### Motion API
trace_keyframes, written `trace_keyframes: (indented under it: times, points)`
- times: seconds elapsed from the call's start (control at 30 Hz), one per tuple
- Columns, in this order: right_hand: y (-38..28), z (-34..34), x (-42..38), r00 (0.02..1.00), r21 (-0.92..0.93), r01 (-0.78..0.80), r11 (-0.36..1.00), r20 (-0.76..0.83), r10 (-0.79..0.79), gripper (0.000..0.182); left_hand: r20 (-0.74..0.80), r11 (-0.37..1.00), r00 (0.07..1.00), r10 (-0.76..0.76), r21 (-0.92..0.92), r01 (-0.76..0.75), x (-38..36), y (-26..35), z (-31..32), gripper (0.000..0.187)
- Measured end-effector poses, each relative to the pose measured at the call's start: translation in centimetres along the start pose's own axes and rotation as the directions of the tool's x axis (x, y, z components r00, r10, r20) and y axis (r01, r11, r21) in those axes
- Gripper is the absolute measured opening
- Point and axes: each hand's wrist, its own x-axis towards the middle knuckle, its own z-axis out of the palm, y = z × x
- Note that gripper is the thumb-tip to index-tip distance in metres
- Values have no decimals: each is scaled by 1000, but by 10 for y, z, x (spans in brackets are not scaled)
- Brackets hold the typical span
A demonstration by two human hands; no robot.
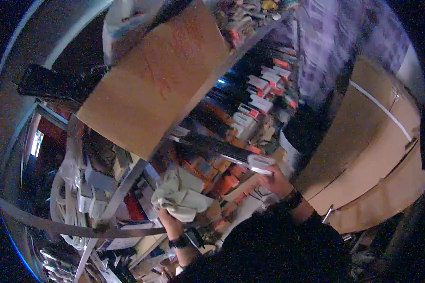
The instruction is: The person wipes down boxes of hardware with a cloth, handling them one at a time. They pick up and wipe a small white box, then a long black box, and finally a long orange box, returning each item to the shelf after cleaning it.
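My left hand (169, 220) is closed around a bunched off-white cloth (182, 194), whose folds hang over the fingers. In my right hand (277, 183) is the pale end of a long, dark, narrow object (231, 153). It slants up and left from the hand towards the shelf, and its kind is too blurred to make out. Both wrists wear dark bands. Below and behind the long object lie orange and red boxes (224, 184), close to both hands.
A large cardboard box (156, 80) with red marking sits at upper left. Rows of small white-and-red boxes (259, 96) fill a shelf behind. Tall cardboard sheets (368, 151) stand at right. Coiled white cable (63, 203) hangs at left beside metal shelf struts (120, 193).
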Motion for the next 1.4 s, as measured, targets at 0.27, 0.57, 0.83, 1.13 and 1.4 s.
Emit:
trace_keyframes:
  times: [0.27, 0.57, 0.83, 1.13, 1.4]
  points:
    - [-91, 69, 15, 952, -314, 308, 898, 94, -293, 38, 243, 705, 916, 318, 586, -400, -13, 13, 5, 28]
    - [-109, 60, 96, 895, -523, 372, 766, -17, -446, 15, 37, 999, 999, -18, -31, 19, -11, 4, 2, 23]
    - [-132, 87, 146, 926, -604, 265, 751, -58, -373, 25, 60, 997, 997, -44, 58, 41, -9, 12, 16, 27]
    - [-161, 101, 126, 622, -782, -258, -567, 315, -717, 66, 99, 998, 993, -65, 21, 63, -8, 29, 52, 34]
    - [-69, 88, 106, 944, -932, 220, 289, 128, -303, 40, -5, 981, 981, -192, -10, 192, -6, 14, 32, 40]
